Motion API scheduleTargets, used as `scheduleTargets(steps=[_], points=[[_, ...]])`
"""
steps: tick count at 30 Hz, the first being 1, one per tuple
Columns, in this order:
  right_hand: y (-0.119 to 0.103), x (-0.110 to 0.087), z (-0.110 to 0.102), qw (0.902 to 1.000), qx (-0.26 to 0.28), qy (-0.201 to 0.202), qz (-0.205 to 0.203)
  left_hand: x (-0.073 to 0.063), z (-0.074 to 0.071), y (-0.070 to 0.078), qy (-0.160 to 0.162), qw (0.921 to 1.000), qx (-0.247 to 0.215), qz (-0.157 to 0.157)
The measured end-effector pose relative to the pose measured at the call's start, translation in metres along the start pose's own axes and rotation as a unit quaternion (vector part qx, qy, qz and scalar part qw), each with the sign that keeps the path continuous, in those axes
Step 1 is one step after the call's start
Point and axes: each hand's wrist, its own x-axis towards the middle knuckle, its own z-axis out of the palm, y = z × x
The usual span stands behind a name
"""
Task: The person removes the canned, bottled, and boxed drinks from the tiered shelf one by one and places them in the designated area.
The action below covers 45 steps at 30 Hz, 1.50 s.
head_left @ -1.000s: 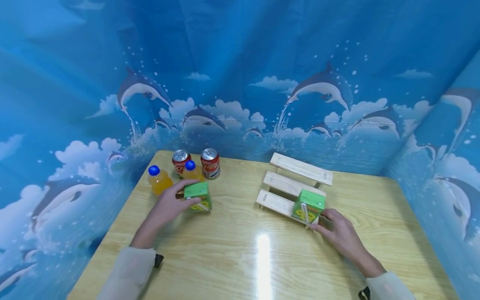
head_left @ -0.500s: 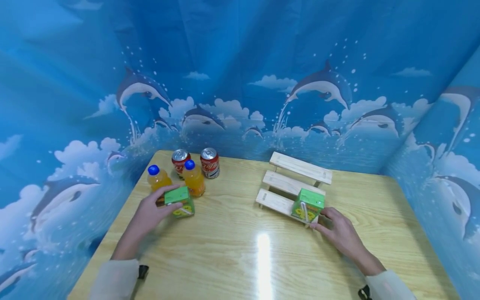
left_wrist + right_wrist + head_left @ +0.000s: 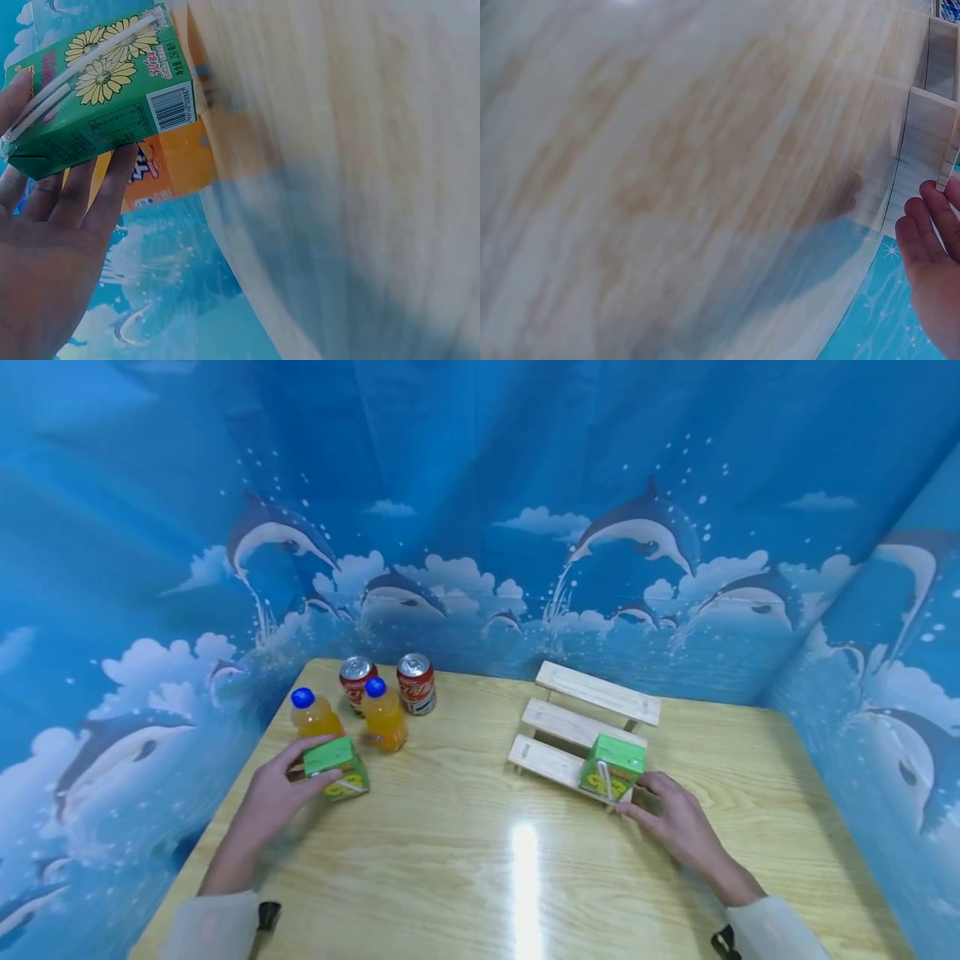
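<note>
My left hand [image 3: 273,789] grips a green juice carton [image 3: 337,767] with yellow flowers and a white straw, thumb on one side and fingers on the other. The carton stands upright in front of an orange drink bottle [image 3: 313,714]; I cannot tell whether its base touches the table. On the right, a three-step wooden stand [image 3: 543,760] carries a second green carton [image 3: 612,767] at the right end of its lowest step. My right hand [image 3: 678,822] pinches that step's end beside the carton. In the right wrist view, the fingertips [image 3: 928,187] meet the plank's edge.
Another orange bottle [image 3: 386,718] with a blue cap stands right of the first. Behind them are two red cans [image 3: 357,683], near the back edge of the wooden table [image 3: 450,852]. A blue dolphin-print backdrop [image 3: 465,527] encloses the back and sides.
My left hand has carried its carton left and slightly toward me, uncovering the second orange bottle. The right hand, stand and other carton have stayed in place.
</note>
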Motion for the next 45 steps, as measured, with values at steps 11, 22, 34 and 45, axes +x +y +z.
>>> scheduleTargets(steps=[11,22,34,45], points=[[-0.002,0.000,-0.001,1.0000,0.000,0.003,0.002,-0.008,-0.006,-0.011,0.007,0.9999,-0.005,-0.011],[-0.003,-0.001,0.001,0.9999,0.004,0.014,-0.007,-0.008,-0.003,-0.015,0.004,0.9997,-0.017,-0.015],[-0.005,-0.002,-0.001,1.0000,0.003,0.005,0.006,-0.011,-0.009,-0.005,0.026,0.9983,-0.026,0.045],[-0.002,-0.001,0.001,0.9999,-0.005,0.001,0.009,-0.011,-0.011,0.017,0.038,0.9976,-0.003,0.059]])
